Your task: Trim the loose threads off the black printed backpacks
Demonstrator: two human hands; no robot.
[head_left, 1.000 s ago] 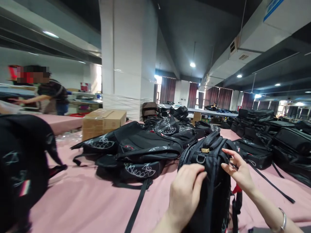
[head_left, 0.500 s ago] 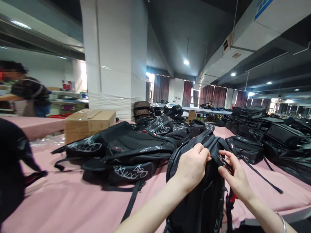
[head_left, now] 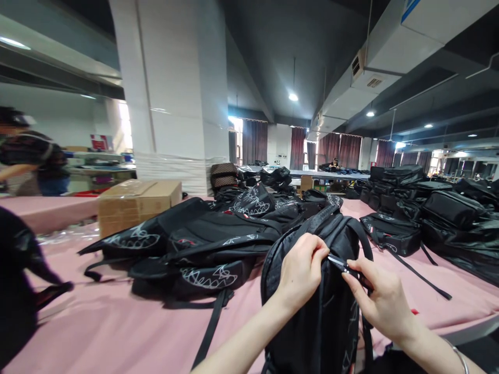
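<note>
A black backpack (head_left: 300, 332) stands upright before me, its top opening toward the other bags. Against its upper part, my left hand (head_left: 302, 267) is closed, thumb and fingers pinched together; whatever lies between the fingertips is too small to make out. My right hand (head_left: 384, 293) is closed around thread snips (head_left: 340, 263), with their pale metal blades pointing left. The tips of the blades reach the pinched fingertips of my left hand. A shoulder strap (head_left: 363, 240) loops up behind my right hand.
Several black backpacks with white scribbled prints (head_left: 210, 275) lie on the pink-covered table (head_left: 128, 332). A cardboard box (head_left: 136, 208) sits behind them, near a wrapped pillar (head_left: 175, 104). More black bags (head_left: 452, 213) are piled at right. A co-worker (head_left: 31, 156) stands far left.
The right hand has brought the snips leftward, up to the left hand's fingertips, and the blades now show. My left hand stays pinched at the backpack. The view has shifted slightly.
</note>
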